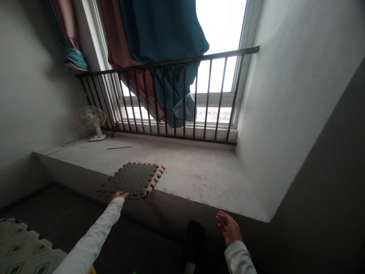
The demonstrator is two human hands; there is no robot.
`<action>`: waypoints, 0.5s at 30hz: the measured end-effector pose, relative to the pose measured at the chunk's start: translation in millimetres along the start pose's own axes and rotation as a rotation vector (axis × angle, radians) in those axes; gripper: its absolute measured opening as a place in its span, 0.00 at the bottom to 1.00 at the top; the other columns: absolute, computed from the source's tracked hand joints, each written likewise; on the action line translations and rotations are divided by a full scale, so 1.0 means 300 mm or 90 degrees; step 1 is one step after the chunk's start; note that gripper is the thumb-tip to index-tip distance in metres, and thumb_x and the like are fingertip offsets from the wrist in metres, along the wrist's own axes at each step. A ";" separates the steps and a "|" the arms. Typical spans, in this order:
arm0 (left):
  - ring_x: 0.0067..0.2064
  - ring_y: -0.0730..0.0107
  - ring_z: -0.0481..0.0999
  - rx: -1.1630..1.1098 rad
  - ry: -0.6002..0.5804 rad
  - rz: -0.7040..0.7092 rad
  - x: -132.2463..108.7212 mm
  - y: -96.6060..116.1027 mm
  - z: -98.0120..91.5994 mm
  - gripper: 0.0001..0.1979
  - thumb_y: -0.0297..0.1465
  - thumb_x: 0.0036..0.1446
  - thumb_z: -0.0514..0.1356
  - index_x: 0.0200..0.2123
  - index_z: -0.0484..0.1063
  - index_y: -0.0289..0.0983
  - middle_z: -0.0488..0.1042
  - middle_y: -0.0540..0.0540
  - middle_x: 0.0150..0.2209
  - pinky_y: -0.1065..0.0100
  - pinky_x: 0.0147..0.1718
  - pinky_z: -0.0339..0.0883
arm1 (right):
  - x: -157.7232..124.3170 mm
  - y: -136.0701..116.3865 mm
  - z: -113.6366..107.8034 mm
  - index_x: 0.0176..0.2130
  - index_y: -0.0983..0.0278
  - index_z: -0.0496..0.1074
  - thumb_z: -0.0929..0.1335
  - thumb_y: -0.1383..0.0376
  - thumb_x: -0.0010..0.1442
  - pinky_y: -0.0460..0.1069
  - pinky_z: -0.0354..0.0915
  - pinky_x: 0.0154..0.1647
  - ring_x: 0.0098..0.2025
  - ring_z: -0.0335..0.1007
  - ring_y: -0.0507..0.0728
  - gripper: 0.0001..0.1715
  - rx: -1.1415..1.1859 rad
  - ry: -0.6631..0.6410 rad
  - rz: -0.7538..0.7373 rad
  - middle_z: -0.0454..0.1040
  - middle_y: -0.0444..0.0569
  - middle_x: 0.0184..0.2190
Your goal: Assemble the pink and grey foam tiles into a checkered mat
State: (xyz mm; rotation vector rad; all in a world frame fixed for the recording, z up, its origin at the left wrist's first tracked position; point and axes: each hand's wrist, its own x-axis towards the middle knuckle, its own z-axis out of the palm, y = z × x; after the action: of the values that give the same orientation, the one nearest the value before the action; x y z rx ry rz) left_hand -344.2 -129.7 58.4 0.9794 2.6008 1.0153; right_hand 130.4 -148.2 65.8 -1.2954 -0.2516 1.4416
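Note:
Dark grey foam floor tiles (132,177) with jigsaw edges lie stacked on the window ledge, their near edge jutting out over its front. Pinkish tile edges show under the grey top one on the right side. My left hand (120,195) grips the near edge of the stack, thumb on top and fingers out of sight beneath. Off to the right, my right hand (228,227) is held in the air by the ledge's front edge, fingers stretched out and nothing in it.
A small white fan (92,121) stands at the ledge's left end, near a thin stick (119,147). Black railing (173,99) runs before the window, with blue and pink curtains (162,30) hanging over it. A patterned mat (25,247) lies lower left. My dark shoe (196,231) shows below the ledge (199,171).

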 end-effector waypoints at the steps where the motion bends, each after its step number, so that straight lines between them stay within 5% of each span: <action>1: 0.38 0.57 0.69 0.036 0.001 -0.015 -0.018 0.003 0.037 0.08 0.30 0.36 0.59 0.19 0.59 0.37 0.67 0.47 0.25 0.61 0.35 0.65 | 0.001 0.001 -0.002 0.26 0.67 0.69 0.70 0.66 0.26 0.43 0.58 0.22 0.28 0.67 0.52 0.20 -0.008 -0.005 -0.003 0.71 0.44 0.23; 5: 0.49 0.54 0.63 0.187 0.003 0.020 -0.081 0.038 0.138 0.13 0.34 0.38 0.59 0.29 0.64 0.35 0.64 0.37 0.43 0.63 0.42 0.61 | 0.011 0.006 -0.016 0.26 0.66 0.70 0.70 0.66 0.26 0.43 0.58 0.22 0.29 0.68 0.53 0.19 -0.028 -0.006 -0.023 0.71 0.44 0.22; 10: 0.45 0.56 0.68 0.294 -0.011 0.023 -0.085 0.064 0.185 0.26 0.40 0.42 0.57 0.42 0.61 0.29 0.66 0.33 0.42 0.64 0.42 0.61 | 0.011 0.010 -0.022 0.25 0.66 0.70 0.70 0.66 0.26 0.43 0.58 0.23 0.28 0.67 0.51 0.18 -0.004 0.000 -0.031 0.71 0.42 0.21; 15: 0.42 0.57 0.70 0.181 -0.070 0.002 -0.010 0.041 0.210 0.26 0.33 0.41 0.57 0.45 0.60 0.28 0.70 0.35 0.42 0.62 0.39 0.64 | 0.012 0.015 -0.015 0.25 0.66 0.69 0.69 0.67 0.28 0.42 0.57 0.22 0.27 0.66 0.50 0.16 0.003 0.003 -0.028 0.70 0.42 0.19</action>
State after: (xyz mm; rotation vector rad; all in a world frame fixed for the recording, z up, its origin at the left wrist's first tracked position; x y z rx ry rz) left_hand -311.3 -91.0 19.0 1.0671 2.6995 0.5817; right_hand 132.1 -149.0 58.7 -1.2819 -0.2709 1.4014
